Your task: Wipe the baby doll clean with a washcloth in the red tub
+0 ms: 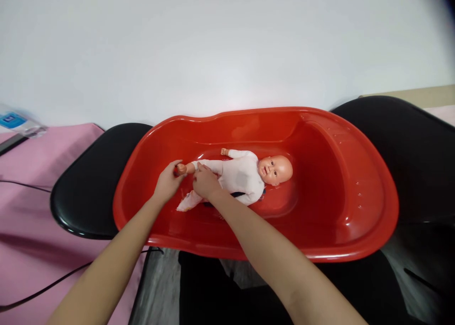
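Observation:
A baby doll (245, 172) with a white cloth body lies on its back in a red baby bathtub (369, 192), head toward the right. My left hand (168, 180) has its fingers curled around the bare foot (181, 168) of the doll's far leg. On that same leg, higher up, my right hand (206, 180) grips near the ankle and shin. The doll's near leg (190, 201) is still covered in white cloth with small coloured marks and lies below my right hand. My right fingertips are partly hidden.
Black chair seats (85, 187) support the tub's left end, and another black surface (398, 159) is at its right. Pink cloth (39, 258) spreads at the left, with a black cable (53, 284) and a clear plastic packet (21, 121). A white wall (213, 45) stands behind.

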`<state>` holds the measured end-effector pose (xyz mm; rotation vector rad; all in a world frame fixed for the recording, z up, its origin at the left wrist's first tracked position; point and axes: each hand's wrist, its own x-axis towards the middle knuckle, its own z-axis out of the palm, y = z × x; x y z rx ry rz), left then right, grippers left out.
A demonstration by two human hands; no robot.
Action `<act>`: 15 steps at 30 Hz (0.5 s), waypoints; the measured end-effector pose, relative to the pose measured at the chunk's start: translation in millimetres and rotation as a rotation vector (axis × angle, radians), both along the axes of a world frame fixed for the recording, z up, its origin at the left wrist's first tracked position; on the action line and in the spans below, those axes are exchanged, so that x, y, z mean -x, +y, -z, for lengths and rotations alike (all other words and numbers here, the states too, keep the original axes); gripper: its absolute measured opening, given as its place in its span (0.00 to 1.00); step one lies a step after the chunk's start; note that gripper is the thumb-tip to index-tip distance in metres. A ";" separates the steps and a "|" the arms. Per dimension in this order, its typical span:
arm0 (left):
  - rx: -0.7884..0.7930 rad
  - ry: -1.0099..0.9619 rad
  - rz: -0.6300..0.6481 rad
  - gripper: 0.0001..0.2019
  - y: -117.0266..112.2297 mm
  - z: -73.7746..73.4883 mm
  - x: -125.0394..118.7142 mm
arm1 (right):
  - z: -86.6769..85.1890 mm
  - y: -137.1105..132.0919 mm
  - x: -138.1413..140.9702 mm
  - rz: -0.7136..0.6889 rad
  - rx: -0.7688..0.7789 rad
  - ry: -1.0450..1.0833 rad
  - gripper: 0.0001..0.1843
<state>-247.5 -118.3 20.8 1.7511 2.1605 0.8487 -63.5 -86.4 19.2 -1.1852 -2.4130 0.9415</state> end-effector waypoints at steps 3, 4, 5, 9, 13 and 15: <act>0.072 0.115 -0.012 0.25 2.3 6.9 6.8 | -0.4 -4.0 0.1 0.079 -0.029 -0.033 0.16; 0.112 0.157 -0.016 0.25 2.8 9.1 8.9 | -0.2 -5.7 0.3 0.101 -0.051 -0.035 0.17; 0.155 0.198 -0.019 0.25 3.2 11.0 10.6 | 0.4 -7.7 0.6 0.103 -0.070 -0.035 0.19; 0.313 0.324 0.023 0.22 2.9 15.9 13.3 | 9.8 -17.9 3.3 -0.106 -0.049 -0.093 0.22; 0.429 0.376 0.089 0.17 1.2 17.5 11.5 | 26.1 -27.1 5.7 -0.292 -0.015 -0.180 0.19; 0.477 0.406 0.103 0.16 1.0 18.5 10.2 | 34.0 -26.9 5.9 -0.290 -0.016 -0.165 0.18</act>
